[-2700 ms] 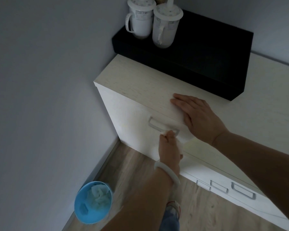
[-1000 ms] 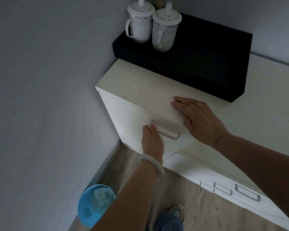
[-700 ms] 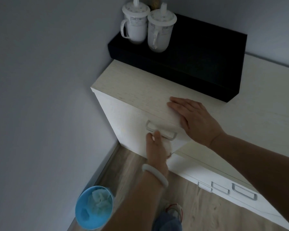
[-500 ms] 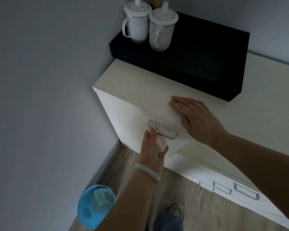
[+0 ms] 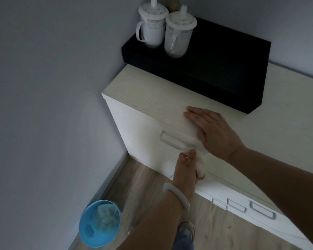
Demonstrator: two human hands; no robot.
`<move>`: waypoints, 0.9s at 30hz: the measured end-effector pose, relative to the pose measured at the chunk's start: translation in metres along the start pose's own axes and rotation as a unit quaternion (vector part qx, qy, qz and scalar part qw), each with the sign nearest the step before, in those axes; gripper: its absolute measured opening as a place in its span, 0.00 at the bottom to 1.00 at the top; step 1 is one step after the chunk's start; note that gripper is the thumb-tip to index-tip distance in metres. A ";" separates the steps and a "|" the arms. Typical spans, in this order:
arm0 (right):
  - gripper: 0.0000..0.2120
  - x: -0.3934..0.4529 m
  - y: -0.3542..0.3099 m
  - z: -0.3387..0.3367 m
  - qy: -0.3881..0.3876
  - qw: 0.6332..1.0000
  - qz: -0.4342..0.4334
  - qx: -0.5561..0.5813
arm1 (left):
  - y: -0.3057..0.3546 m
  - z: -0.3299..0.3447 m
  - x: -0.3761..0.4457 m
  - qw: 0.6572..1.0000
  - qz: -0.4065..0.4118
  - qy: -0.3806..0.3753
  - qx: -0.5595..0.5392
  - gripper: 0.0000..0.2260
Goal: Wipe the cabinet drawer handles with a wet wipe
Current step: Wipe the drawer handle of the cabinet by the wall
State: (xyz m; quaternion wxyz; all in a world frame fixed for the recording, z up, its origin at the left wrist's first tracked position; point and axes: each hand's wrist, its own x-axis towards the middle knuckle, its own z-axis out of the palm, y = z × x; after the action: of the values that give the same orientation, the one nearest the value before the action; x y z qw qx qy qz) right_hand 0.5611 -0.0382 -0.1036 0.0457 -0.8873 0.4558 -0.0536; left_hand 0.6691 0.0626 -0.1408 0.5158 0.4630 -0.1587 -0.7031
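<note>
Dim corner — grey walls (image 5: 43, 87), wood-look floor (image 5: 215, 222), pale cabinet (image 5: 152, 98); the black box (image 5: 233, 60) is perhaps a shelf.

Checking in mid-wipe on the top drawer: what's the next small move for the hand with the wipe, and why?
Probably slide the wipe leftward along the handle. The left hand pinches the wipe at the handle's right end, and the rest of the bar lies bare to the left. The right hand lies flat on the cabinet top, bracing.

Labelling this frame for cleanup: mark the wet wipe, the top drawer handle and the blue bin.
wet wipe (image 5: 200, 169), head view, bunched white end
top drawer handle (image 5: 172, 141), head view, middle of bar
blue bin (image 5: 90, 237), head view, inner wall
</note>
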 end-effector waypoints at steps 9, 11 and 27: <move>0.26 0.000 0.001 0.001 0.005 1.000 -0.007 0.003 | 0.011 0.023 0.016 0.968 -0.121 0.087 -0.203 0.10; 0.25 0.000 0.001 0.001 0.011 1.000 -0.007 0.007 | 0.013 0.019 0.016 0.965 -0.133 0.087 -0.209 0.09; 0.25 -0.001 0.001 -0.001 0.020 1.000 -0.009 0.001 | 0.033 -0.020 0.008 0.994 -0.086 0.060 -0.017 0.06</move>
State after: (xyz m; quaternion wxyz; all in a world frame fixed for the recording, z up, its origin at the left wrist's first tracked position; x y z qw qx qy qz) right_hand 0.5597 -0.0381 -0.1032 0.0369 -0.8901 0.4484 -0.0722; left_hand 0.7046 0.0466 -0.1319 0.4695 0.5078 -0.0752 -0.7184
